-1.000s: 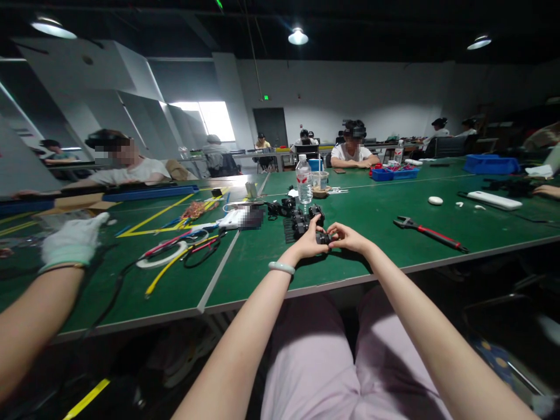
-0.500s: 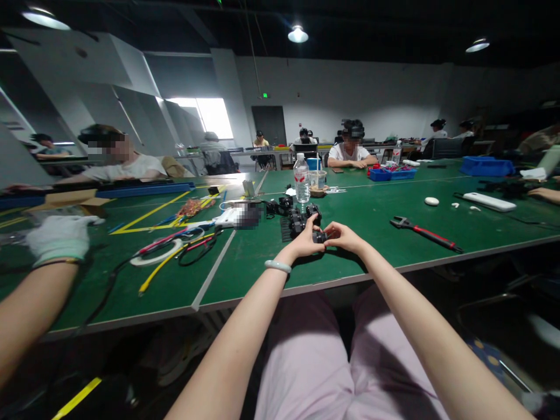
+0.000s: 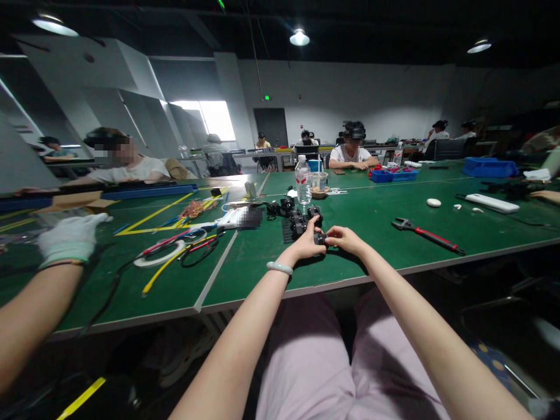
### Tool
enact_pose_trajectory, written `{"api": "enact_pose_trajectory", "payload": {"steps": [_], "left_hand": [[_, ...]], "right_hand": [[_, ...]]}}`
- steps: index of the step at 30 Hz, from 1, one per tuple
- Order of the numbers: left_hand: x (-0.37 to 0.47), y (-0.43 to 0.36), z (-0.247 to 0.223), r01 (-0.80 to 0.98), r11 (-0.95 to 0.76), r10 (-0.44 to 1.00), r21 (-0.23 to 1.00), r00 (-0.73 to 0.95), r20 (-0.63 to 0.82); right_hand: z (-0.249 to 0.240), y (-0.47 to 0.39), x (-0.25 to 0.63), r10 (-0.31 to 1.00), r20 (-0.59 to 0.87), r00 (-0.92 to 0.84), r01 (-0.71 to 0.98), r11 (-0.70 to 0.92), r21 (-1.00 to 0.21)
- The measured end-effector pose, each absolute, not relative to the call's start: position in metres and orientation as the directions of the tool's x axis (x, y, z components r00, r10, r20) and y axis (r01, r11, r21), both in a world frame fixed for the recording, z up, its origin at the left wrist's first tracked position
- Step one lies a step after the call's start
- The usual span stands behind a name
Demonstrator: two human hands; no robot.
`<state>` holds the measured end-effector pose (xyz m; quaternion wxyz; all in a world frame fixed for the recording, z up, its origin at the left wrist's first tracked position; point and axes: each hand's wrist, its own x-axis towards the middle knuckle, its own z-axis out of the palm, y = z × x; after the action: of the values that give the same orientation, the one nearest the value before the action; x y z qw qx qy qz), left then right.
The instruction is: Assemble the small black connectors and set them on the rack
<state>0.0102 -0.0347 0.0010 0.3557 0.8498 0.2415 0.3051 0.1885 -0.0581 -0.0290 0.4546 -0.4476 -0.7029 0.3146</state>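
My left hand (image 3: pixel 307 242), with a pale bangle at the wrist, is closed round a small black part (image 3: pixel 321 239) low over the green table (image 3: pixel 262 268). Its index finger reaches up along other black parts (image 3: pixel 298 223) that stand just beyond. My right hand (image 3: pixel 345 240) touches the right end of the same small part, thumb and index finger pinched together there. The fingers hide most of the part, so its shape is unclear.
A water bottle (image 3: pixel 303 182) stands behind the black parts. Pliers (image 3: pixel 429 235) with red and black handles lie at the right. Cables and a white ring (image 3: pixel 160 255) lie left, near a co-worker's gloved hand (image 3: pixel 69 238). A blue tray (image 3: pixel 489 167) is at the far right.
The right fingers have drawn closer together at the small part's end. The view has shifted slightly, and the co-worker's gloved hand has moved a little to the right.
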Motion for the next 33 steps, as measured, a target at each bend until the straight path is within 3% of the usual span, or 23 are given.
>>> {"api": "enact_pose_trajectory", "payload": {"steps": [7,12,17,33], "left_hand": [[0.011,-0.036,0.001,0.194,-0.629,0.634,0.753,0.689,0.352],[0.011,-0.036,0.002,0.211,-0.648,0.631,0.732,0.687,0.361],[0.011,-0.035,0.002,0.207,-0.654,0.626,0.727,0.689,0.367],[0.012,-0.030,-0.004,0.149,-0.610,0.624,0.779,0.696,0.356]], "right_hand": [[-0.030,-0.058,0.186,0.918,0.349,-0.191,0.422,0.398,-0.815],[-0.027,-0.059,0.183,0.865,0.456,-0.209,0.548,0.490,-0.678],[-0.026,-0.061,0.179,0.855,0.471,-0.219,0.638,0.490,-0.594],[-0.028,-0.060,0.177,0.854,0.504,-0.130,0.624,0.466,-0.628]]}}
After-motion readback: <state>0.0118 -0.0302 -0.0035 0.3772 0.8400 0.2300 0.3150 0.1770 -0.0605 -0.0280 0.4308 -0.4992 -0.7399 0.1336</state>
